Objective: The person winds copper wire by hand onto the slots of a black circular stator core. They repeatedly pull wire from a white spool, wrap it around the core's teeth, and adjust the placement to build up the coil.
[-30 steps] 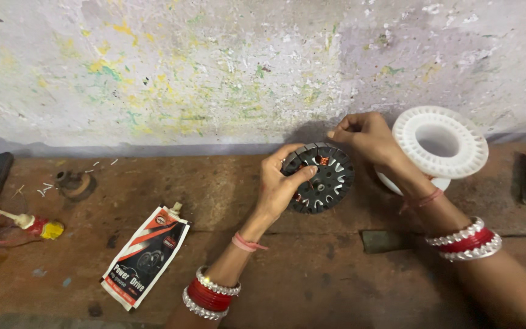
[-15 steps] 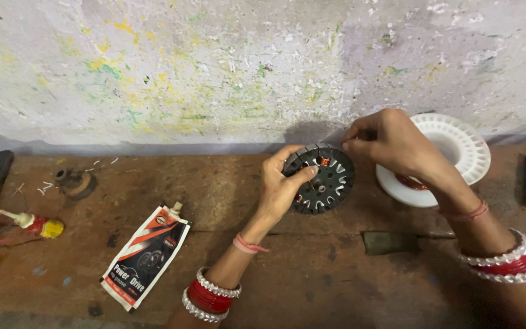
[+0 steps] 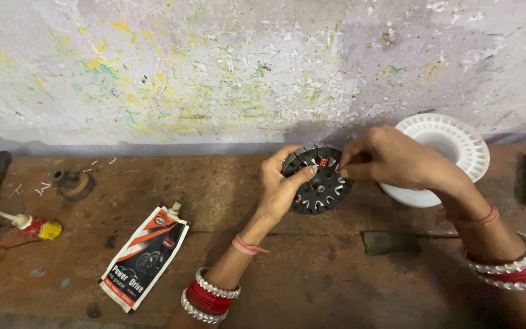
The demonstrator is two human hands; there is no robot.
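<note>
Stator core (image 3: 318, 183): a black, round, slotted disc with radial teeth, held tilted up off the brown wooden bench (image 3: 226, 195), close to the stained wall (image 3: 214, 73). One tooth near the top carries a small coil of copper wire (image 3: 322, 161); the other slots look bare from here.

Left hand (image 3: 280, 186): closed on the disc's left rim, thumb across the front face and fingers curled behind. The grip appears to prop the disc at an angle so the wound tooth faces the person and the core does not turn.

Right hand (image 3: 391, 159): fingers pinched together at the disc's upper right edge, just beside the copper coil. The pinch suggests a fine wire is being held taut there, but the wire itself is too thin to make out, so what the fingertips have hold of cannot be told for certain. The wrist passes over a white plastic spool (image 3: 458, 146), which stands against the wall just right of the disc, likely kept near as the wire supply.

Elsewhere on the bench: a flattened red, white and black pouch (image 3: 144, 259) lies well left of the hands; a small tube with a yellow and red cap (image 3: 35, 225) sits near the left edge; a dark metal ring (image 3: 75, 183) rests by the wall.
</note>
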